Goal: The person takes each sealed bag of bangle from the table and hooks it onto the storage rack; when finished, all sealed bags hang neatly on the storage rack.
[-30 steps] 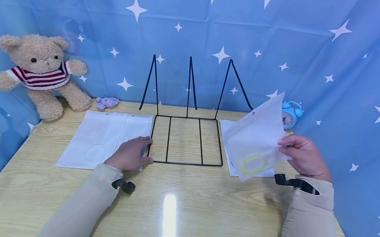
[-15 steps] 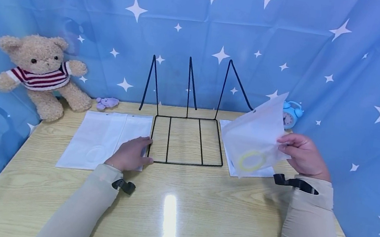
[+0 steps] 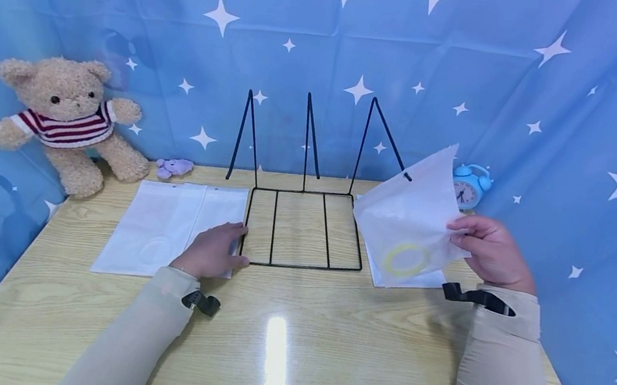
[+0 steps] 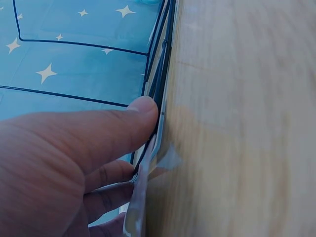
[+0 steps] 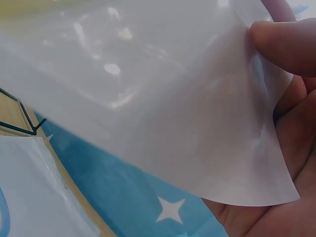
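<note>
A black wire rack with three raised hooks stands mid-table. My left hand holds the left side of its base; in the left wrist view the thumb lies over the wire corner, with the other fingers behind it. My right hand pinches the right edge of a white translucent plastic bag, thumb against fingers. A yellow ring shape shows through the bag's lower part. The tip of the rack's right hook overlaps the bag's upper edge, where its hole was seen.
Two white bags lie flat left of the rack. Another white bag lies under the raised one. A blue alarm clock stands behind at right. A teddy bear and a small purple plush sit at back left.
My right hand has shifted slightly left, and the bag has swung left and turned more toward me. The hook tip now shows in front of its upper edge. My left hand stays put.
</note>
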Demonstrator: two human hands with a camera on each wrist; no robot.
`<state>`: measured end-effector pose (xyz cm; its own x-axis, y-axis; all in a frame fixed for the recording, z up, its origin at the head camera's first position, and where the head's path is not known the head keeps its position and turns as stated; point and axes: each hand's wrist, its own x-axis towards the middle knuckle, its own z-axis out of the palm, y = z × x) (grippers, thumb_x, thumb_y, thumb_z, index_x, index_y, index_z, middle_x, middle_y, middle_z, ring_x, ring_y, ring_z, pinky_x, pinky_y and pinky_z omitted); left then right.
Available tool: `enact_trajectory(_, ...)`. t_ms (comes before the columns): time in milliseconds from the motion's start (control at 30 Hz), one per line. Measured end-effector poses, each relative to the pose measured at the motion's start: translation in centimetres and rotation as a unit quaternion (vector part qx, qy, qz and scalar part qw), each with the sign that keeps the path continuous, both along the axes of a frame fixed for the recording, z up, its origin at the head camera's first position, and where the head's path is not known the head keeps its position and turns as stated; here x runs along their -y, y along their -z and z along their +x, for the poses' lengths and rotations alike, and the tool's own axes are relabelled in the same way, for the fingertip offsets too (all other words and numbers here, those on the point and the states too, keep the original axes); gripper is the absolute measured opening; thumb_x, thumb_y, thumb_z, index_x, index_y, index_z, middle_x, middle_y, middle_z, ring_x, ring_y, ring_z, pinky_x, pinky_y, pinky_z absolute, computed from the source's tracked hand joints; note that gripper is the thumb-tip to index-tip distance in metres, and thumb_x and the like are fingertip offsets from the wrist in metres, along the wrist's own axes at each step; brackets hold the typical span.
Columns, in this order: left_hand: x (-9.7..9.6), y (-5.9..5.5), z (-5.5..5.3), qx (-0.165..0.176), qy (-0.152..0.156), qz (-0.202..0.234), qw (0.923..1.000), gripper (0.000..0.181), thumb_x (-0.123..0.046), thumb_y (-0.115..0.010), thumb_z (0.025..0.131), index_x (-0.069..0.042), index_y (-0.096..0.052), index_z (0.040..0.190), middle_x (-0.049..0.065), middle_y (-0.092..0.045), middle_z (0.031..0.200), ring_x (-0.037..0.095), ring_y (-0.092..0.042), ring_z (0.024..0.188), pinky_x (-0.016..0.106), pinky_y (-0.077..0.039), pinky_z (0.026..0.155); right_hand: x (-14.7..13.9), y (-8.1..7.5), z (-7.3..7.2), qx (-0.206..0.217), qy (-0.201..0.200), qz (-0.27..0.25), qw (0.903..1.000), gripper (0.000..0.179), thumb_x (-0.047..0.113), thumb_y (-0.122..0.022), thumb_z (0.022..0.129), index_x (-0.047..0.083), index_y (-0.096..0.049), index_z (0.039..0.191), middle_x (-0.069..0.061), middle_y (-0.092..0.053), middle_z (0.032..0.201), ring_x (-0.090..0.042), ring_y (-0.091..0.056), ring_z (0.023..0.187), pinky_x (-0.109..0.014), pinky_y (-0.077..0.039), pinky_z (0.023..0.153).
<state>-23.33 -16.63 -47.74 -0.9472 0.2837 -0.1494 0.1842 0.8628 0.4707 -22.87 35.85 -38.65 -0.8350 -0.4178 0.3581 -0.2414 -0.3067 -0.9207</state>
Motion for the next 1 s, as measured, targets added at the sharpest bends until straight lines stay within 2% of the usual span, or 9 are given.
enact_trajectory(233,-0.1,-0.1,0.0,0.0,0.0,0.001,1.0,0.075,-0.035,-0.077,0.097,-0.007,-0.045,0.16,0.015,-0.037,0.169,0.041,-0.03,0.158,0.062,-0.028,0.126,0.5,-0.2,0.0,-0.005,0.029,0.027,0.9992,0.051,-0.028,-0.042,0.096,0.001,-0.077,0.119,-0.001,-0.073,0.113,-0.012,-0.069,0.099,-0.019,-0.06,0.08)
enact_trajectory(567,-0.1,-0.4,0.2,0.002,0.003,0.001,1.0,0.076,-0.035,-0.076,0.098,-0.006,-0.044,0.16,0.016,-0.036,0.17,0.041,-0.03,0.158,0.061,-0.028,0.127,1.2,-0.6,0.2,0.026,0.09,0.088,0.9917,0.036,-0.014,-0.058,0.1,0.004,-0.077,0.125,0.003,-0.071,0.106,-0.009,-0.064,0.094,-0.017,-0.057,0.075)
enact_trajectory(767,0.0,-0.3,0.2,0.003,0.002,0.001,1.0,0.076,-0.035,-0.076,0.098,-0.006,-0.044,0.161,0.015,-0.036,0.17,0.041,-0.029,0.158,0.061,-0.027,0.127,1.6,-0.6,0.1,0.029,0.099,0.1,0.9896,0.037,-0.013,-0.059,0.101,0.004,-0.075,0.129,0.001,-0.067,0.105,-0.008,-0.064,0.09,-0.016,-0.057,0.074)
enact_trajectory(1000,-0.1,-0.3,0.1,0.003,0.002,0.003,1.0,0.076,-0.035,-0.076,0.098,-0.007,-0.044,0.161,0.015,-0.035,0.17,0.041,-0.029,0.158,0.062,-0.027,0.127,2.1,-0.2,-0.3,0.028,0.091,0.11,0.9893,0.034,-0.014,-0.055,0.102,-0.001,-0.075,0.127,0.002,-0.066,0.126,-0.007,-0.061,0.112,-0.015,-0.057,0.088)
